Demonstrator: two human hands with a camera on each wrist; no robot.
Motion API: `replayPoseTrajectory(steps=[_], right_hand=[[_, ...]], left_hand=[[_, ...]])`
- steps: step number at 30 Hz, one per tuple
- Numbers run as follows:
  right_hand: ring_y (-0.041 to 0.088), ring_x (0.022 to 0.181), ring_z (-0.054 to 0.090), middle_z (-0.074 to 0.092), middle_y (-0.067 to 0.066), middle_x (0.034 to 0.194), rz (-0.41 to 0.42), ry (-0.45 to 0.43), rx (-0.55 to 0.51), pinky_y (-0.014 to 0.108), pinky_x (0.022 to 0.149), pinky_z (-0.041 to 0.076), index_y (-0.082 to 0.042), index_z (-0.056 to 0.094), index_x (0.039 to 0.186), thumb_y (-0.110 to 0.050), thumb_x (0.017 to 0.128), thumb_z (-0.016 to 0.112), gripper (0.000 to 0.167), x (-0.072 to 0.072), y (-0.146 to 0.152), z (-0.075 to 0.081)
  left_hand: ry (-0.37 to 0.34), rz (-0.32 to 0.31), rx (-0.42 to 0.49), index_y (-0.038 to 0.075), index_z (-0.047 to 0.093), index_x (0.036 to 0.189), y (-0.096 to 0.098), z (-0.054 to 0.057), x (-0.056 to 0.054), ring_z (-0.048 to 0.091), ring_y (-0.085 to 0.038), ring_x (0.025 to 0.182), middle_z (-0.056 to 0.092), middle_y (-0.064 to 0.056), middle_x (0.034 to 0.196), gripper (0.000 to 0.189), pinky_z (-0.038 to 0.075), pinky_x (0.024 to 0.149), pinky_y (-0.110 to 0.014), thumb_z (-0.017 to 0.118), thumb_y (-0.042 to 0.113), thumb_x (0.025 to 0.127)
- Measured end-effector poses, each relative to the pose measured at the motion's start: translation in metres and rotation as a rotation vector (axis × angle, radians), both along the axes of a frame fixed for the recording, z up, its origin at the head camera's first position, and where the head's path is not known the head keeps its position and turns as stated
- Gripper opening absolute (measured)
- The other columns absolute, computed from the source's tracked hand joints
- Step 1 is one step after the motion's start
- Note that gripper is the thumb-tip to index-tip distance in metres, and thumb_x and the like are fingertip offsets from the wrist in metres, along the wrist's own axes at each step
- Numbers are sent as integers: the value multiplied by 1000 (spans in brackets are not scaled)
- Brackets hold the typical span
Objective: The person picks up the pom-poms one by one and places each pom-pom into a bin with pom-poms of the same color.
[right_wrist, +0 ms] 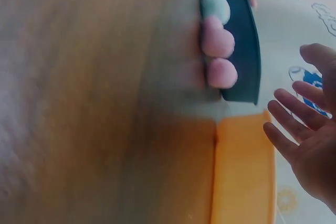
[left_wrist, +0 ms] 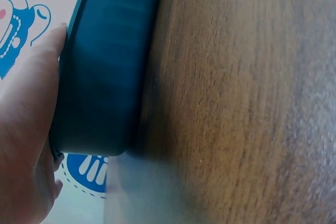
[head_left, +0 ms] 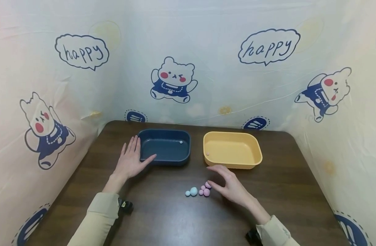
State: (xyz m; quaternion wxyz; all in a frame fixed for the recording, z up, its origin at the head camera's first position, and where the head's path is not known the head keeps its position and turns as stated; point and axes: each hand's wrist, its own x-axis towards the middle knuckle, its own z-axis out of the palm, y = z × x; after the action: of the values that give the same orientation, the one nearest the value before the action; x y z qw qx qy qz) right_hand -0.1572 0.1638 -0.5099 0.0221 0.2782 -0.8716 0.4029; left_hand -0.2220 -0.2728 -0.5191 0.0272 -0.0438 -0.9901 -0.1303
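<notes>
Pink balls [head_left: 206, 192] on table [head_left: 163, 218]: four; blue balls [head_left: 193, 191]: two; left fingers [head_left: 133, 145], right fingers [head_left: 222, 169] wide.

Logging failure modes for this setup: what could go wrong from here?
1. The pink balls sit bunched right by the right grip's thumb; closing on one might knock others away.
2. The blue balls lie close beside them on the table, so a bump could set those rolling too.
3. The left grip touches the blue tray; a push could shift it.
</notes>
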Motion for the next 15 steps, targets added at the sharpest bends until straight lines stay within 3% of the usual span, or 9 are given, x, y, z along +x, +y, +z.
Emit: replayPoseTrajectory(steps=[4,10,15], right_hand=[[22,136,65,71,1,143,45,-33,30,51,117,56,-11,69,144,-20,97,85,50,3,-7,-7],[23,130,66,72,4,138,134,21,47,48,113,58,-7,72,137,-19,97,85,44,5,-18,-15],[22,127,65,72,3,137,161,8,56,44,110,59,-7,72,134,-18,97,85,41,4,-24,-19]], left_hand=[[-14,1,-10,-3,9,174,1,0,1,9,-46,173,6,-23,185,122,7,139,-67,41,88,99],[-17,-4,-1,-3,10,174,0,0,1,7,-45,173,7,-23,185,122,6,140,-67,41,88,99],[-21,-7,2,-3,10,174,0,2,0,5,-44,173,5,-23,185,122,6,140,-67,41,87,99]])
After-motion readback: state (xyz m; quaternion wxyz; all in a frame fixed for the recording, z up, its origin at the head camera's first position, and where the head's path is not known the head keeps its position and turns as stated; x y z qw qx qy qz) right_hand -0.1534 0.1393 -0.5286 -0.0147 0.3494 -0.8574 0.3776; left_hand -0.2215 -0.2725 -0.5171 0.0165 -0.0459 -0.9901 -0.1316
